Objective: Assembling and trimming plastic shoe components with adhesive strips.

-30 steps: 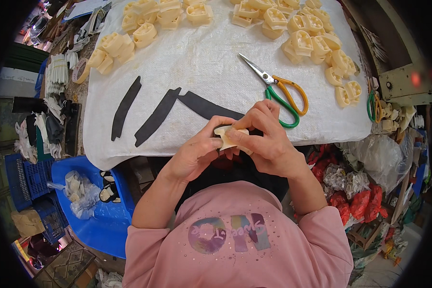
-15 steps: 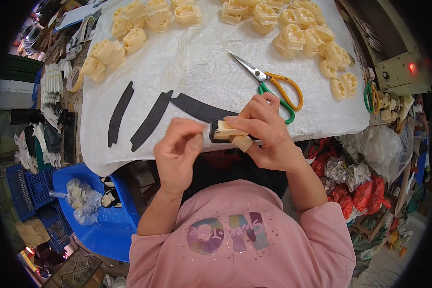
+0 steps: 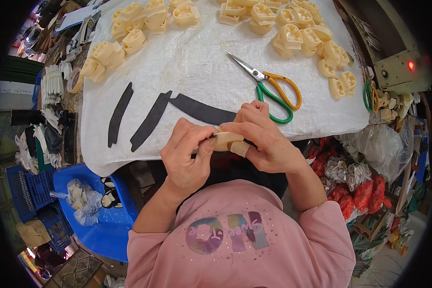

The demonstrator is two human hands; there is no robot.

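Note:
A cream moulded piece (image 3: pixel 225 141) is held between my two hands at the near edge of the table. My right hand (image 3: pixel 269 144) grips its right side, thumb below and fingers above. My left hand (image 3: pixel 185 151) pinches its left end with thumb and forefinger, where a little black material shows; the fingers hide most of that black part. Just beyond my hands lies a curved black strip (image 3: pixel 204 110), its right end passing behind my right fingers. Two more dark strips (image 3: pixel 151 121) lie to the left. Scissors (image 3: pixel 259 76) with one green and one yellow handle rest beyond my right hand, blades open.
White woven sheeting (image 3: pixel 192 62) covers the table. Several cream hollow pieces (image 3: pixel 291 38) are heaped along its far side. A blue plastic tub (image 3: pixel 101 237) holding plastic bags stands lower left. Red and clear bags (image 3: pixel 369 194) crowd the right side. Another pair of scissors (image 3: pixel 368 96) hangs beyond the right edge.
My left hand has moved right and closed on the left end of the cream piece, covering the black part that showed there. The right hand keeps its hold.

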